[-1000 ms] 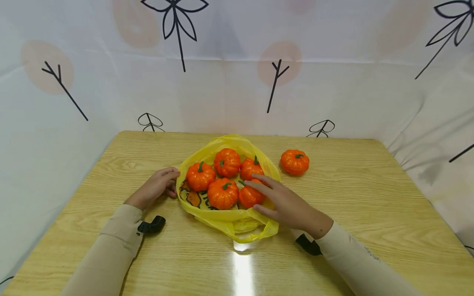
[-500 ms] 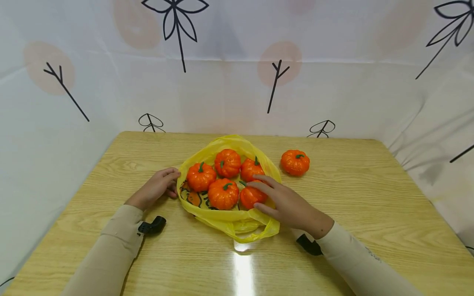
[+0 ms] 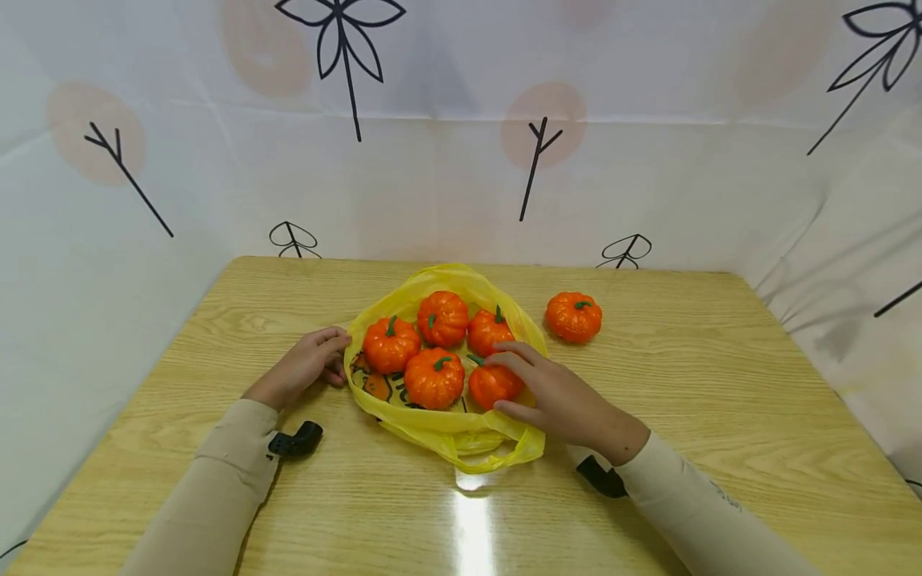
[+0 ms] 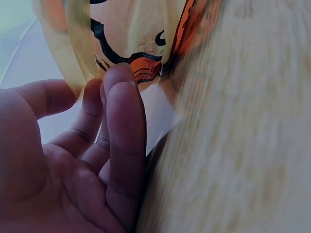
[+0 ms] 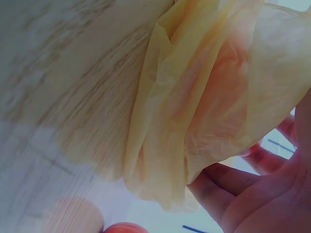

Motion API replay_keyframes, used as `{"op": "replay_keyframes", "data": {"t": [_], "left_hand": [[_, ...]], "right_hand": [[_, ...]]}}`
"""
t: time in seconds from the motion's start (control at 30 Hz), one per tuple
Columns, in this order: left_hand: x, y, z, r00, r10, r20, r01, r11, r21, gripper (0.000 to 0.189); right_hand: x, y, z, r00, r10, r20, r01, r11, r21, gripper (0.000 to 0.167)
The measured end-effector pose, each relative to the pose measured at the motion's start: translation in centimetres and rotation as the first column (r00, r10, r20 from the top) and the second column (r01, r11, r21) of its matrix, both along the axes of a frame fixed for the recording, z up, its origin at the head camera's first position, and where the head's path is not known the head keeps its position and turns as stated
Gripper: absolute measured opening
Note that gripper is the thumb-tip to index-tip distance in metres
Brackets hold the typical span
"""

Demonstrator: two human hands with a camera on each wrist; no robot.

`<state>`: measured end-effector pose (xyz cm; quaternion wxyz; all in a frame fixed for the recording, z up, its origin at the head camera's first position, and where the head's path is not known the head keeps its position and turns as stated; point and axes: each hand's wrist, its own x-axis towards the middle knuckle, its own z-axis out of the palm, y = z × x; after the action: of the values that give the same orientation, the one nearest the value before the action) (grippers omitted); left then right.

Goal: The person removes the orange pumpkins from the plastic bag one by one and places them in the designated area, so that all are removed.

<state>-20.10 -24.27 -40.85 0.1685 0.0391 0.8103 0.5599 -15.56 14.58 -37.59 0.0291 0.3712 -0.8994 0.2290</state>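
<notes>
A yellow plastic bag (image 3: 461, 276) lies with its mouth spread wide, several small orange toy pumpkins (image 3: 434, 378) inside it. At its left rim my left hand (image 3: 306, 364) pinches the plastic between thumb and fingertips; the left wrist view shows the thumb and fingers (image 4: 125, 131) at the bag's edge. My right hand (image 3: 562, 392) reaches over the right rim, fingers bent over the front-right pumpkin (image 3: 493, 386) and thumb at its near side. In the right wrist view the bag's wall (image 5: 218, 97) hides most of that hold.
One more pumpkin (image 3: 573, 318) sits on the wooden table (image 3: 720, 400) to the right of the bag. A bag handle loop (image 3: 497, 462) lies toward the front. Patterned white cloth (image 3: 446, 176) hangs behind the table. Black devices (image 3: 297, 439) are worn at both wrists.
The front-right pumpkin has shifted slightly right and nearer, its stem tipping left. My right fingers have bent more over it. My left hand stays at the rim.
</notes>
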Motion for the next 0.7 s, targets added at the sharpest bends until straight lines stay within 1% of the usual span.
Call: {"op": "replay_keyframes", "data": {"t": [0.2, 0.4, 0.53, 0.7], "left_hand": [[-0.01, -0.03, 0.03, 1.000, -0.004, -0.005, 0.004, 1.000, -0.002, 0.036], [-0.01, 0.03, 0.13, 1.000, -0.004, -0.004, 0.004, 1.000, -0.001, 0.035], [-0.06, 0.06, 0.05, 1.000, 0.003, 0.001, -0.003, 1.000, 0.000, 0.034], [-0.04, 0.01, 0.03, 1.000, 0.004, 0.002, -0.004, 1.000, 0.002, 0.036]], "right_hand": [[-0.01, -0.01, 0.07, 1.000, 0.006, -0.010, -0.006, 1.000, 0.016, 0.053], [0.04, 0.04, 0.18, 1.000, 0.001, 0.004, -0.001, 1.000, 0.025, 0.054], [0.10, 0.05, 0.23, 1.000, -0.007, 0.026, 0.006, 1.000, 0.024, 0.053], [0.11, 0.14, 0.37, 0.997, -0.011, 0.076, 0.010, 1.000, 0.010, 0.047]]}}
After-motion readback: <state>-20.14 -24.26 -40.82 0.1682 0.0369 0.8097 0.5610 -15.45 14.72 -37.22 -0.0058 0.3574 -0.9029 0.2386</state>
